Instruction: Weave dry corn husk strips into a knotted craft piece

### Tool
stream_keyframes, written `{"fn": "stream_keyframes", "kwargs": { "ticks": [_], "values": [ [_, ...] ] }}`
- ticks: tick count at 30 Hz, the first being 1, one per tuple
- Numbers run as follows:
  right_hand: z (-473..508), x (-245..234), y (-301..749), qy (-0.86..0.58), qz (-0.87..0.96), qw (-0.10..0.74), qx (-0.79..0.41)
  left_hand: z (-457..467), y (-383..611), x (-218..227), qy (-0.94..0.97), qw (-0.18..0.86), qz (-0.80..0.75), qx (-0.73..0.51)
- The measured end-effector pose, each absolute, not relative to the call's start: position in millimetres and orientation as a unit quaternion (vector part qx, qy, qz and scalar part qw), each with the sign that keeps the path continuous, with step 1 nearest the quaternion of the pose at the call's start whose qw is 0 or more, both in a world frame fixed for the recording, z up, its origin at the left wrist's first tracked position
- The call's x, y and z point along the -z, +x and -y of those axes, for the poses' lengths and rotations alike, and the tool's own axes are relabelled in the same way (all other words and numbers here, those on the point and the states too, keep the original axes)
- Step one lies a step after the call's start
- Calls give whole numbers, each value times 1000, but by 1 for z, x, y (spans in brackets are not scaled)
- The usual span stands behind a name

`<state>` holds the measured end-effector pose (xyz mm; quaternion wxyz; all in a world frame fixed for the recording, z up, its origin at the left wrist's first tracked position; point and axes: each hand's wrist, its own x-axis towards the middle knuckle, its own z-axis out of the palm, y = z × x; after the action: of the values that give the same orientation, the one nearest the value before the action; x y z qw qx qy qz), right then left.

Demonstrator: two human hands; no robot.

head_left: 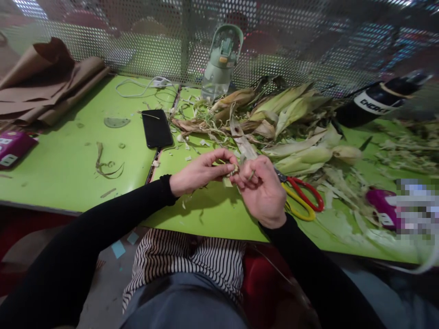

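Centrally, left hand (200, 171) and right hand (262, 189) meet above the tabletop (68, 160) — fingers of both pinched on one husk scrap (234, 170); scissors (302, 198) just beside

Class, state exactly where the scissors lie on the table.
In the head view, the scissors lie on the green table just right of the right hand, in front of the corn husk pile.

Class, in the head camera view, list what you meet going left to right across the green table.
brown paper → black phone → left hand → corn scrap pinched between both hands → right hand → red-and-yellow scissors → black bottle
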<state>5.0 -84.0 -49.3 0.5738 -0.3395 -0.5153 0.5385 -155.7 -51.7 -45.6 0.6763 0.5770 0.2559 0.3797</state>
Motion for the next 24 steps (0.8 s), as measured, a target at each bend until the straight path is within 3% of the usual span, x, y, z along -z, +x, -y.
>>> {"fn": "stream_keyframes", "kwargs": {
  "ticks": [9,15,24],
  "values": [
    [86,65,21,-344,511,572,-542,48,-158,43,553,705,-334,-291],
    [86,69,25,-376,488,594,-517,54,-156,41,559,665,-358,-341],
    [85,77,28,-438,505,546,-505,51,-154,44,570,646,-363,-355]
  ]
}}
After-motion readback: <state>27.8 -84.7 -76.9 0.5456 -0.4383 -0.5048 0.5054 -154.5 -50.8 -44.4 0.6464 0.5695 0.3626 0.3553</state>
